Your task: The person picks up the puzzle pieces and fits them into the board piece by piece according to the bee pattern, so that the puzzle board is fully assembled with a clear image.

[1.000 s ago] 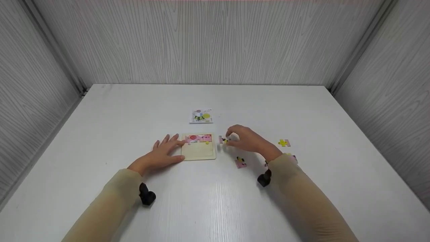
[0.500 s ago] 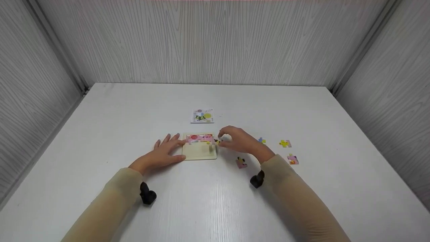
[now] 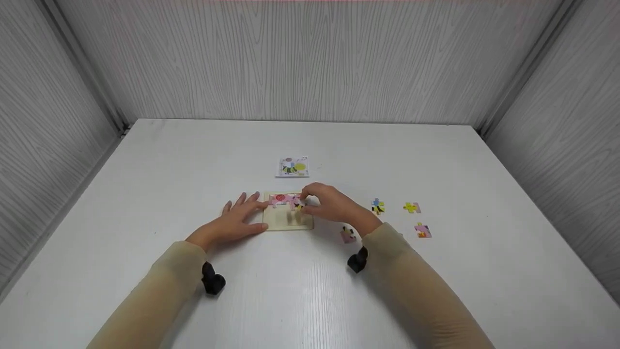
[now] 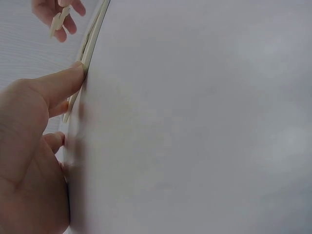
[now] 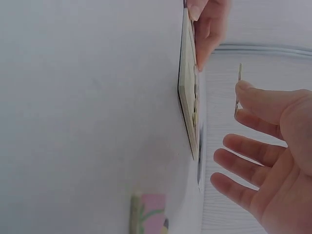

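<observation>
My left hand (image 3: 230,224) lies on the table with fingers spread, thumb and index finger touching the left edge of a shallow wooden puzzle tray (image 3: 278,225). Along the tray's far side sits a row of pink puzzle pieces (image 3: 280,199). Over the tray's right part, my right hand (image 3: 334,204) pinches a puzzle piece (image 3: 298,206) between thumb and index finger. In the right wrist view that piece (image 5: 239,73) shows edge-on, raised above the tray (image 5: 187,83), with the other fingers extended. The left wrist view also shows the held piece (image 4: 59,20) above the tray's edge.
Several loose pieces lie right of the tray: a pink one (image 3: 348,235) near my right wrist, a blue and yellow one (image 3: 378,206), a yellow one (image 3: 411,208) and a pink-orange one (image 3: 423,230). A bee picture card (image 3: 292,167) lies behind the tray.
My right hand has carried the pinched piece leftward, from beside the tray to above it. More loose pieces show where the right arm was. My left hand stays at the tray's edge.
</observation>
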